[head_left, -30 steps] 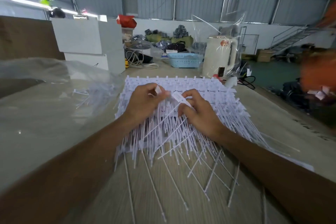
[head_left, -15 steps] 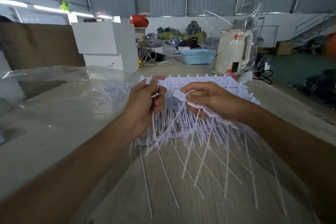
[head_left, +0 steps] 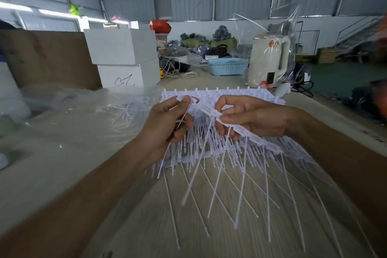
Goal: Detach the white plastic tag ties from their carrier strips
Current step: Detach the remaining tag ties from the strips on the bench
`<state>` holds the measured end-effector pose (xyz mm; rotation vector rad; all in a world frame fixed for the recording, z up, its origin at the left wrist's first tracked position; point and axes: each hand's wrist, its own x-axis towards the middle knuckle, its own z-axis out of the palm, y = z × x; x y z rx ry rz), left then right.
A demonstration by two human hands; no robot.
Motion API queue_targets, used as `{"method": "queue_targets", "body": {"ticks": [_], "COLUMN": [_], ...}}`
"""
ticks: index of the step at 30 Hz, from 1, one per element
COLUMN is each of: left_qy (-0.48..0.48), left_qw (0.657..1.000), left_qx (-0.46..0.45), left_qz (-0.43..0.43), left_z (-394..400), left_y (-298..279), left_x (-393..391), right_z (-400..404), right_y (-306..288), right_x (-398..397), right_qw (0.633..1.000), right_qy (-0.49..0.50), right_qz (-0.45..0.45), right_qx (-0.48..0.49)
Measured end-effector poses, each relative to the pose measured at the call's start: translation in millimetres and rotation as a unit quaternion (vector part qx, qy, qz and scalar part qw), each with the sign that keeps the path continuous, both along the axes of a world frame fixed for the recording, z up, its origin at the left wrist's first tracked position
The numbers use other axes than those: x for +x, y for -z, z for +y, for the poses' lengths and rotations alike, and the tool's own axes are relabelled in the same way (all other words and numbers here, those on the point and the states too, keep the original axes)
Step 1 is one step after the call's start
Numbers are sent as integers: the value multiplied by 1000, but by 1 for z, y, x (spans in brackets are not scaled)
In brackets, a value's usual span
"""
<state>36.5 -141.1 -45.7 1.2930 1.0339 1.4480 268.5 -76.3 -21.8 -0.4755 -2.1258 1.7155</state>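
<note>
The right hand (head_left: 254, 118) pinches a carrier strip (head_left: 240, 130) between thumb and curled fingers and holds it lifted above the stack of strips (head_left: 219, 98), probably so the ties hang free and the end one is easy to reach. The strip's long axis runs from its free end between the two hands down and away to the right, under the right wrist; its tails point down toward the person and fan out over the wooden table (head_left: 146, 205).

The left hand (head_left: 167, 125), just left of the strip's end, pinches the head of a single tag tie (head_left: 181, 124) at its fingertips. That tie's long axis runs from the fingertips down across the palm, its tail pointing toward the person. It looks just parted from the strip, though the blur leaves this uncertain.

A small pile of loose ties (head_left: 123, 111) lies on clear plastic sheeting (head_left: 62, 111), left of the left hand, likely the drop spot.
</note>
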Motion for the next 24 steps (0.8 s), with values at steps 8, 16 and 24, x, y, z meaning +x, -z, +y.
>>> {"method": "queue_targets", "body": {"ticks": [8, 16, 24], "left_qy": [67, -38, -76], "left_qw": [997, 977, 968], "left_qx": [-3, 111, 93], "left_qz": [38, 178, 222], "left_z": [-8, -12, -13], "left_y": [4, 5, 1], "left_x": [24, 28, 24], "right_z": [-5, -16, -22], "right_y": [4, -2, -5], "right_x": [-10, -24, -19], "right_qw": [994, 975, 982], "right_qy": [76, 92, 50], "right_qz": [14, -98, -75], "right_qx": [77, 175, 165]}}
